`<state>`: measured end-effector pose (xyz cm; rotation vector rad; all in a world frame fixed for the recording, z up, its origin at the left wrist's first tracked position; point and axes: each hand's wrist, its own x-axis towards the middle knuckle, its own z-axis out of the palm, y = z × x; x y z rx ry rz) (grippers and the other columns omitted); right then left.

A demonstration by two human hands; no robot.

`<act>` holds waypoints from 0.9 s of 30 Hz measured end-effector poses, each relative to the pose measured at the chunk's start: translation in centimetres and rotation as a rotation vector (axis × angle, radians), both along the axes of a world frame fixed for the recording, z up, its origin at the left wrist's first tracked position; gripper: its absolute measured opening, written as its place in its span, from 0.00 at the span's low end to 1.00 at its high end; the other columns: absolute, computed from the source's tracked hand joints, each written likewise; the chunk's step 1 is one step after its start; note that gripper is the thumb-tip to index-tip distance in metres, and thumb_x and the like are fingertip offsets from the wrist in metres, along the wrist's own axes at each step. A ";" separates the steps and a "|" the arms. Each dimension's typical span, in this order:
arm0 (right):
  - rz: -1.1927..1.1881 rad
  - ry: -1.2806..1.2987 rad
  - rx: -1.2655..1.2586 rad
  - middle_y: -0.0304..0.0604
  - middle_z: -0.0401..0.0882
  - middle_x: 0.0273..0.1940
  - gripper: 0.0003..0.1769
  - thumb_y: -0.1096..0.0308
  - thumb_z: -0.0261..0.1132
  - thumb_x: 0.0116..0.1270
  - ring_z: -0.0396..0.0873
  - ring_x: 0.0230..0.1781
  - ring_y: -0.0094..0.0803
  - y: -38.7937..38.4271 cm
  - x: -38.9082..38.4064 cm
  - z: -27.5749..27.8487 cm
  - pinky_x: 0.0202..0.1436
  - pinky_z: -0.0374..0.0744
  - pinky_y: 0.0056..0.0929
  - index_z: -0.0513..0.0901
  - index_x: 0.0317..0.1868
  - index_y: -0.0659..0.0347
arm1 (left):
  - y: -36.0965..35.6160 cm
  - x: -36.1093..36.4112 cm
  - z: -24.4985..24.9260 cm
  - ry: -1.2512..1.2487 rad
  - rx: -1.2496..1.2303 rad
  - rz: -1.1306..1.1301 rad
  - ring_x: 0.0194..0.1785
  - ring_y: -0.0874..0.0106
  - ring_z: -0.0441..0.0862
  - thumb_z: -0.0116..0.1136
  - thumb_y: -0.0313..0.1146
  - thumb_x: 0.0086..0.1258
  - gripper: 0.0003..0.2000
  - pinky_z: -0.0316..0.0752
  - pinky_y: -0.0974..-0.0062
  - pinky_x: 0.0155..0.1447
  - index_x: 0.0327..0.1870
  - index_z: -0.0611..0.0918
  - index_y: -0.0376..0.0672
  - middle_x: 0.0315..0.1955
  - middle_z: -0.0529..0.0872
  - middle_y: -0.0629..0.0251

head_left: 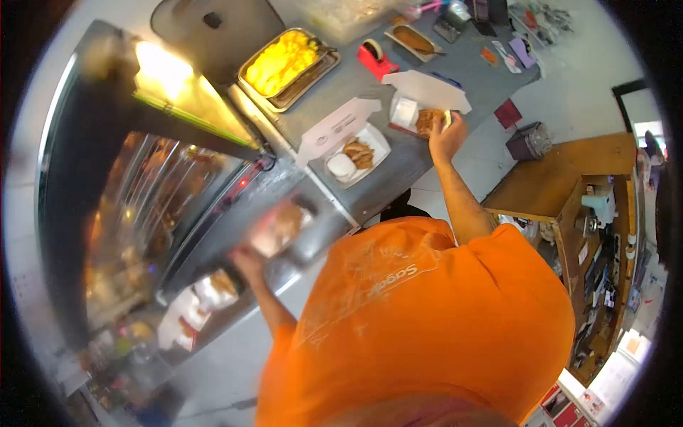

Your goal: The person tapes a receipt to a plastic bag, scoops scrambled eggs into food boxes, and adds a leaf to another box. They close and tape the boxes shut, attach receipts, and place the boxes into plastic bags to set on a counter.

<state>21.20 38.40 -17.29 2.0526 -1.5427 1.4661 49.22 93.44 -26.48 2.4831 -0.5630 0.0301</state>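
Note:
My right hand (447, 139) is closed on a small pale yellow piece (447, 119) over an open white box (404, 112) of browned food. My left hand (247, 262) is smeared by motion at the edge of a blurred box (277, 228) with brownish food; its grip cannot be made out. Between the hands lies another open box (384, 146), with brown pieces and a round white item (341, 167) in it. At lower left, beyond my left hand, sits an open box (171, 329) with wrapped or white contents.
A tray of yellow food (283, 64) stands at the back, beside a red tape dispenser (376, 60) and a dish of brown sauce (413, 41). A lit glass display cabinet (153, 206) borders the left. Wooden shelving (562, 178) stands at right.

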 end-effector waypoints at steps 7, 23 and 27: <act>0.194 0.112 1.012 0.60 0.81 0.39 0.15 0.62 0.58 0.62 0.79 0.42 0.57 -10.8 -8.1 -6.4 0.45 0.76 0.47 0.82 0.38 0.67 | -9.5 -9.0 11.0 0.136 -0.089 -0.059 0.23 0.64 0.76 0.46 0.40 0.73 0.20 0.68 0.65 0.30 0.30 0.78 0.28 0.17 0.77 0.48; 0.553 0.019 0.803 0.47 0.81 0.32 0.14 0.57 0.64 0.62 0.79 0.35 0.47 -32.3 -12.1 -4.3 0.43 0.76 0.41 0.85 0.37 0.60 | -50.3 -24.0 -0.9 0.317 -0.140 0.114 0.31 0.59 0.80 0.50 0.44 0.70 0.22 0.73 0.64 0.39 0.39 0.81 0.27 0.27 0.82 0.42; 0.757 0.430 0.450 0.42 0.77 0.30 0.12 0.57 0.68 0.58 0.75 0.35 0.41 -28.1 -10.0 -0.8 0.44 0.74 0.39 0.84 0.30 0.58 | -54.3 -23.5 2.4 0.276 -0.183 0.239 0.31 0.58 0.77 0.57 0.45 0.66 0.21 0.72 0.63 0.40 0.34 0.79 0.29 0.26 0.80 0.48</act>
